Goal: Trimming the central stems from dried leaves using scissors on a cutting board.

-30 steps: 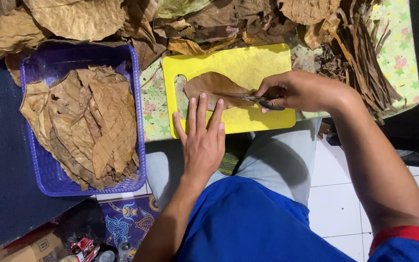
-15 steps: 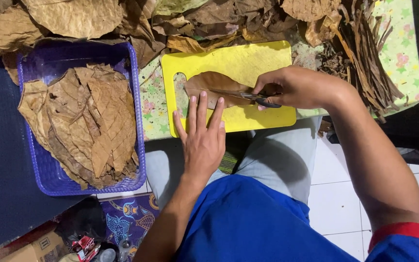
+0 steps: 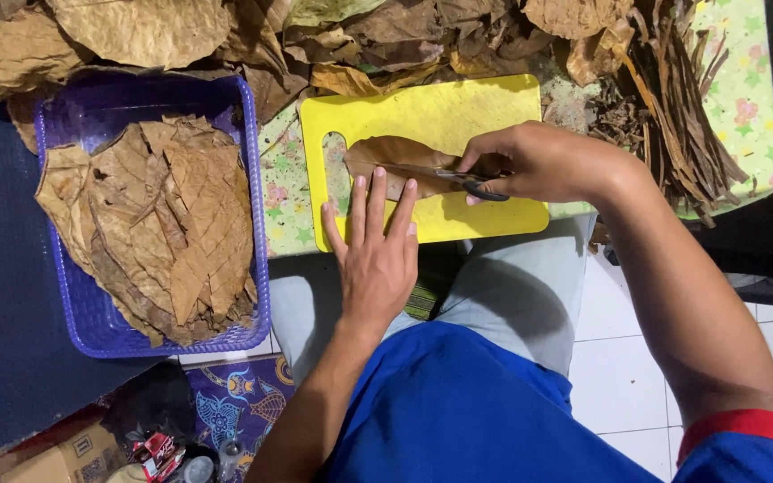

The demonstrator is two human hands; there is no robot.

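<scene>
Currently: right hand is closed around the handles of a pair of scissors, blades lying along a dried brown leaf on the yellow cutting board. Left hand is open, flat, fingers spread, holding nothing; its fingertips press the near edge of the leaf down onto the board. The board rests across the person's lap and the edge of a patterned cloth.

Step in hand, as judged: a cut along the length of the leaf, probably beside the midrib.
- Keep the left fingertips clear of the blade line; they sit just beside it.
- A dry leaf looks brittle and may tear or crumble; short, steady snips should suit it better than one long closing.
- Pressure should stay flat so the leaf does not slide on the smooth board.

Surroundings: a purple plastic basket to the left holds a stack of flat leaves; a loose heap of dried leaves lies beyond; a pile of leaf stalks sits to the right of the board.

Against the frame half a second back: hands, scissors and leaf hold practically the same pose. The stack in the basket sits slightly higher in the picture, which suggests a small head movement. No progress of the cut can be made out.
</scene>
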